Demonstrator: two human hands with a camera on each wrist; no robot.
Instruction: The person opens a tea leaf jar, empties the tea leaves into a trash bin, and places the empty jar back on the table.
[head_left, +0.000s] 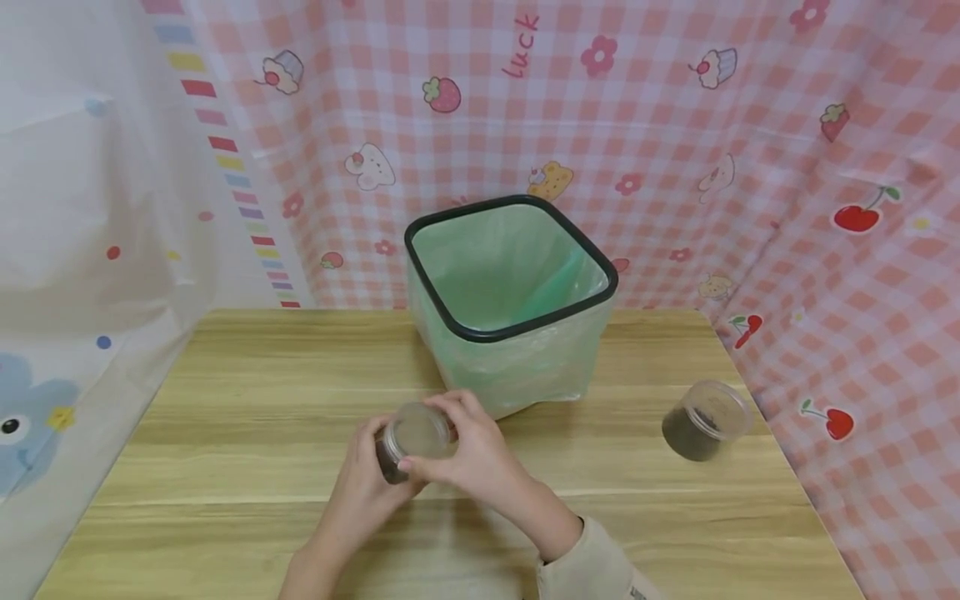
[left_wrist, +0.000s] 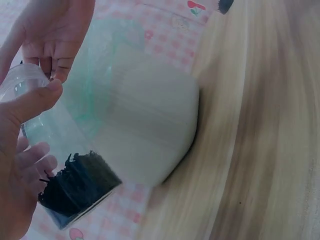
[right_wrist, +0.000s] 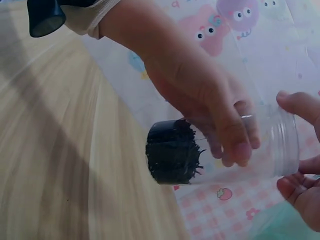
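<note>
A clear cylindrical jar [head_left: 418, 432] is held between both hands over the table, in front of the bin. Dark, ragged contents [left_wrist: 80, 182] fill its lower part. My left hand [head_left: 367, 479] grips the jar round its side, thumb and fingers curled about the clear wall [right_wrist: 260, 160]. My right hand [head_left: 480, 450] pinches the ridged top end, with thumb and fingers on opposite sides of it. In the right wrist view the right fingers [right_wrist: 302, 192] lie at the ridged top [right_wrist: 287, 142]. A second clear jar [head_left: 693, 429] with dark contents stands on the table's right side.
A square bin [head_left: 517, 362] with a black rim [head_left: 480, 336] and pale green liner stands at the back middle of the wooden table [head_left: 247, 400]. Pink checked sheeting [head_left: 480, 133] hangs behind and to the right; white printed sheeting [head_left: 97, 208] hangs at left.
</note>
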